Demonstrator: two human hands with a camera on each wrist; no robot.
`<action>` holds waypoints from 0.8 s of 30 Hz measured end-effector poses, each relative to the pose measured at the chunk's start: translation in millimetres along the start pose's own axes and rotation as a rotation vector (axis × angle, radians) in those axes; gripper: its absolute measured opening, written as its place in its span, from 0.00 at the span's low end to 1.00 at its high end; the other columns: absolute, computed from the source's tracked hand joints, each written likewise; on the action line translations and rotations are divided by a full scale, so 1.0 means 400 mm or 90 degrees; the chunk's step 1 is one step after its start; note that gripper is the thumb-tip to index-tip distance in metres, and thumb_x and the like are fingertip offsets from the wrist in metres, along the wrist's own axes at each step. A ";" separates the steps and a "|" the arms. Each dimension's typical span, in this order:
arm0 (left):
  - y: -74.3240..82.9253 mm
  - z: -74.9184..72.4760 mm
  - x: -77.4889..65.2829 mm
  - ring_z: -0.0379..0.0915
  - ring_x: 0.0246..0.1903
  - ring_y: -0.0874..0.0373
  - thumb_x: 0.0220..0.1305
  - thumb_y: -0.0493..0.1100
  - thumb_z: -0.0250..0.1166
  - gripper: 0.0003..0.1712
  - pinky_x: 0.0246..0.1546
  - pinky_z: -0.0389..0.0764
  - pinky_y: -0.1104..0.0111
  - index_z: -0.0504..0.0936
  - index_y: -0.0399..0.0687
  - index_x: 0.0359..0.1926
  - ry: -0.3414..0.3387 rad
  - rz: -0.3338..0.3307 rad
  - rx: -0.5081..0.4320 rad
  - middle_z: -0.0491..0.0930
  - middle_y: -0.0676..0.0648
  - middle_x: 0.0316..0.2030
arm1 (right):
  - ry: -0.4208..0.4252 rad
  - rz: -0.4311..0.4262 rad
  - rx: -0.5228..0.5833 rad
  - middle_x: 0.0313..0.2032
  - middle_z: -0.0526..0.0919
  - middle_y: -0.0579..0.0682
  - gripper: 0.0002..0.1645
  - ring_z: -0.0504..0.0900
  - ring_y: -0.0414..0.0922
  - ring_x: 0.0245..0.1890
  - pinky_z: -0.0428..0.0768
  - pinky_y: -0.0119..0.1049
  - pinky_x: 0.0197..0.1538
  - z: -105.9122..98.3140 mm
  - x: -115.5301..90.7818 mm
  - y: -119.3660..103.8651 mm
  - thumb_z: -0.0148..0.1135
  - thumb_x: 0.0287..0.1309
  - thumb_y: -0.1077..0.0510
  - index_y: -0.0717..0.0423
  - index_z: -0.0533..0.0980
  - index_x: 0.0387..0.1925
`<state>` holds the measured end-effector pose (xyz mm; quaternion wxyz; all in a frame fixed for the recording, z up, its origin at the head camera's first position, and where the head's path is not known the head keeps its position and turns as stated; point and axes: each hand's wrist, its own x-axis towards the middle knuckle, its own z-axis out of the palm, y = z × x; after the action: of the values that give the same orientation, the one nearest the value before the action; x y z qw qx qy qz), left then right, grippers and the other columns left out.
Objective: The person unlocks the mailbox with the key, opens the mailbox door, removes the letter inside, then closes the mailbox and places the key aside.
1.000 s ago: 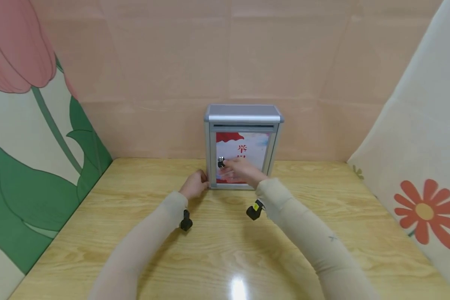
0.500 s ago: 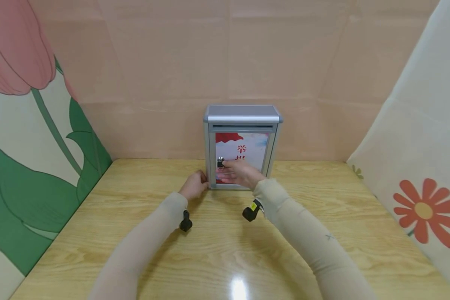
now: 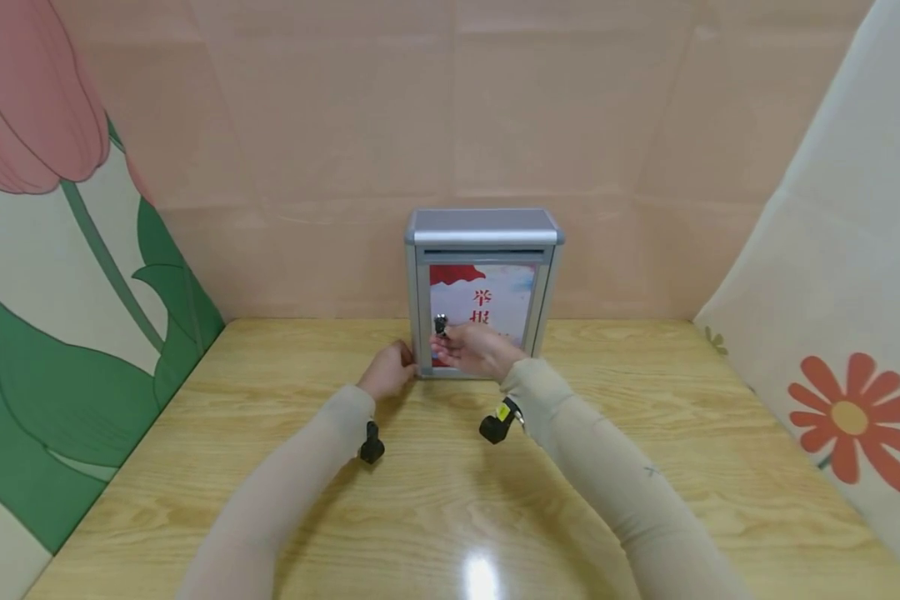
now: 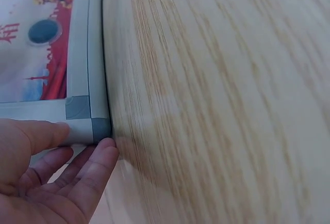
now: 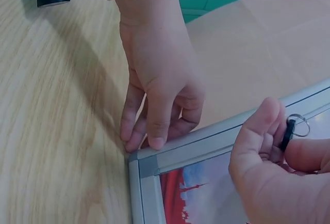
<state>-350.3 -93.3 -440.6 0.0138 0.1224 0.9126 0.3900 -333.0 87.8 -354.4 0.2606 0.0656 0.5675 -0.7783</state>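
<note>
Wood-grain tabletop point(image 3: 420, 500) fills the near field. Closest to the middle of it I log the left hand point(image 3: 390, 371), thumb on the front and fingers bent round the lower left corner point(image 4: 101, 130) of an upright metal box point(image 3: 506, 287), pinching it. The right hand point(image 3: 482, 348) crosses the box front; thumb and fingers pinch a black key-like piece point(image 5: 288, 134) with a wire ring point(image 5: 309, 125). Governing relation, my judgement: that piece sits toward the front's left side, above the left hand, yet only the right hand has it, from the right. Its long axis slants in the right wrist view; whether its tip enters the box, I cannot tell. Beyond hangs a peach backdrop point(image 3: 330, 125).
</note>
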 end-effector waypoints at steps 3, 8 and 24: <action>-0.001 0.000 0.000 0.69 0.21 0.58 0.65 0.37 0.62 0.08 0.20 0.73 0.71 0.73 0.36 0.39 -0.001 -0.007 -0.003 0.75 0.44 0.29 | -0.012 0.004 0.026 0.46 0.73 0.56 0.11 0.75 0.43 0.38 0.74 0.32 0.50 0.001 0.006 0.006 0.37 0.74 0.62 0.61 0.67 0.46; 0.000 0.001 0.000 0.69 0.23 0.58 0.65 0.37 0.62 0.08 0.23 0.72 0.71 0.73 0.36 0.39 0.001 -0.007 0.003 0.75 0.44 0.29 | -0.053 0.012 0.067 0.41 0.73 0.53 0.11 0.75 0.41 0.35 0.76 0.28 0.41 0.002 0.014 0.015 0.35 0.75 0.62 0.61 0.66 0.43; -0.004 0.006 0.000 0.71 0.26 0.57 0.64 0.36 0.62 0.08 0.27 0.74 0.70 0.74 0.36 0.39 0.015 0.004 0.001 0.77 0.43 0.30 | -0.016 -0.098 -0.247 0.50 0.75 0.63 0.28 0.79 0.47 0.43 0.76 0.42 0.57 -0.006 -0.020 0.009 0.40 0.75 0.49 0.67 0.61 0.63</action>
<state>-350.5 -92.5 -443.5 0.0018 0.1205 0.9127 0.3905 -324.8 92.0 -355.3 0.2151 -0.0393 0.7068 -0.6727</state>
